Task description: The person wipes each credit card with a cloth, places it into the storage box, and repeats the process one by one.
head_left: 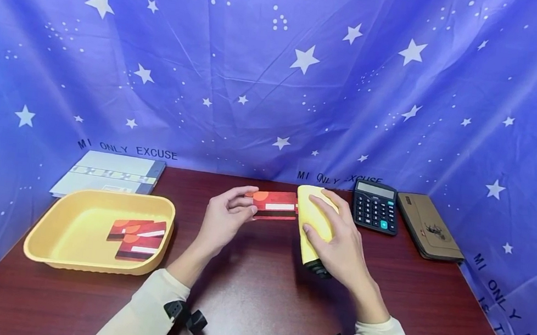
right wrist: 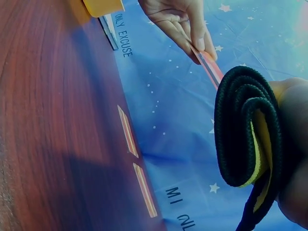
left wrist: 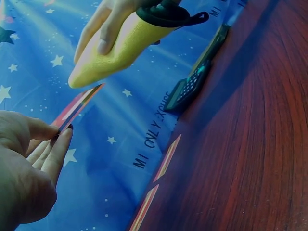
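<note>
My left hand (head_left: 226, 215) pinches a red bank card (head_left: 274, 206) by its left end, between thumb and fingers, and holds it above the table. The card has an orange circle, a white strip and a dark stripe. My right hand (head_left: 340, 236) grips a folded yellow cloth (head_left: 309, 222) with black edging, fingers over its top. The card's right end comes right up to the cloth's left side in the head view. In the right wrist view the cloth's dark folded layers (right wrist: 245, 130) face the camera, hiding much of the right hand.
A yellow basin (head_left: 36, 243) with several red cards (head_left: 140, 247) stands left, before a grey-white notebook (head_left: 104, 171). A black calculator (head_left: 375, 207) and brown wallet (head_left: 431, 227) lie back right. Two thin red-and-pale flat pieces (right wrist: 128, 132) lie near the far table edge. A starry blue curtain (head_left: 259, 78) surrounds the table.
</note>
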`<state>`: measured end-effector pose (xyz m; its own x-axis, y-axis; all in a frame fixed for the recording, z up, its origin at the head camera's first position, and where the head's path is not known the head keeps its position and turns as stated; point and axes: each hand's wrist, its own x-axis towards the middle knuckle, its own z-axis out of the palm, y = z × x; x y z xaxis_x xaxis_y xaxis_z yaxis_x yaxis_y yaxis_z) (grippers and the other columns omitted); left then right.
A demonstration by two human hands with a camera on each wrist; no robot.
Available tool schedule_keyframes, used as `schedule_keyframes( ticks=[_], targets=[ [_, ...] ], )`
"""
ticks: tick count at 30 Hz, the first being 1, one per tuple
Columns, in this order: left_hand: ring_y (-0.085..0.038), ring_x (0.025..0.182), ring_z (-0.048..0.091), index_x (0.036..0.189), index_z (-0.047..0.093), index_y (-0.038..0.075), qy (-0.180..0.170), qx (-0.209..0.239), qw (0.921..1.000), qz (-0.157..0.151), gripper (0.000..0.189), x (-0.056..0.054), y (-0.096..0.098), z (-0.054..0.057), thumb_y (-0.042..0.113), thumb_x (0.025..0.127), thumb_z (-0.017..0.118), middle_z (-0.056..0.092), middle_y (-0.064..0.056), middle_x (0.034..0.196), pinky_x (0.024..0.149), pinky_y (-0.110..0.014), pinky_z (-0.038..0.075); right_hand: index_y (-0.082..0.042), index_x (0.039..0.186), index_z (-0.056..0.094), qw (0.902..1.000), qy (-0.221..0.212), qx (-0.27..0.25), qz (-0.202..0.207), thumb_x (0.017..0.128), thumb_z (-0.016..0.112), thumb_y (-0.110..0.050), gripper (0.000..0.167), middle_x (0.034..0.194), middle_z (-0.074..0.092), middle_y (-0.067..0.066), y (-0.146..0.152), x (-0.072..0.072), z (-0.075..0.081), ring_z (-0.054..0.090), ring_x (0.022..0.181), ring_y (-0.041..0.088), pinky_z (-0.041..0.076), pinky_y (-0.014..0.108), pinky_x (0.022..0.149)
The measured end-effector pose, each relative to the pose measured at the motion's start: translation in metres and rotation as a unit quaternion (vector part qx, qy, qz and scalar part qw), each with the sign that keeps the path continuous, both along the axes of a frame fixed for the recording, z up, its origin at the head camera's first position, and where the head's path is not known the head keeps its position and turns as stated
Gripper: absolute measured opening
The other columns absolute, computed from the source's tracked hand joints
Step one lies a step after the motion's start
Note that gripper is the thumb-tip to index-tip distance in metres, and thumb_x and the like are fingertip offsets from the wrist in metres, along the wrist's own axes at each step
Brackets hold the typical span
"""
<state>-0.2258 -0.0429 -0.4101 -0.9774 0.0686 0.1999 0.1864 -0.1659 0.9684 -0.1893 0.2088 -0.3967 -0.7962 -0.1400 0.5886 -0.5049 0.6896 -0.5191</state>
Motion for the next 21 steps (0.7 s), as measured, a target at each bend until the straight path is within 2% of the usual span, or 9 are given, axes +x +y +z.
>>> schedule_keyframes(
  ticks=[7,14,21],
  targets=[
    [-0.01,0.084,0.075,0.132,0.065,-0.005,-0.001,-0.002,1.0,-0.005,0.046,0.002,0.001,0.001,-0.015,0.088,0.066,0.074,-0.029,0.104,0.082,-0.032,0.067,-0.024,0.14,0.064,0.9999,0.001,0.013,0.007,0.085,0.082,-0.016,0.058,0.153,0.05,0.004,-0.005,0.001,-0.003,0.055,0.134,0.025,0.055,0.043,0.083],
    [-0.012,0.086,0.075,0.128,0.069,0.002,-0.012,0.005,0.9998,-0.013,0.043,0.002,0.002,0.0,-0.014,0.088,0.066,0.074,-0.026,0.103,0.084,-0.032,0.067,-0.025,0.14,0.064,0.9998,-0.005,0.015,0.012,0.085,0.082,-0.017,0.059,0.154,0.049,0.003,-0.008,0.001,-0.004,0.057,0.133,0.024,0.058,0.045,0.083],
    [-0.011,0.087,0.074,0.13,0.068,0.003,-0.016,0.009,0.9995,-0.028,0.044,0.004,0.005,-0.002,-0.013,0.089,0.065,0.074,-0.025,0.104,0.086,-0.034,0.067,-0.026,0.141,0.063,0.9995,-0.008,0.021,0.024,0.085,0.082,-0.019,0.059,0.155,0.049,0.004,-0.014,0.002,-0.008,0.058,0.133,0.025,0.059,0.047,0.085]
  ],
)
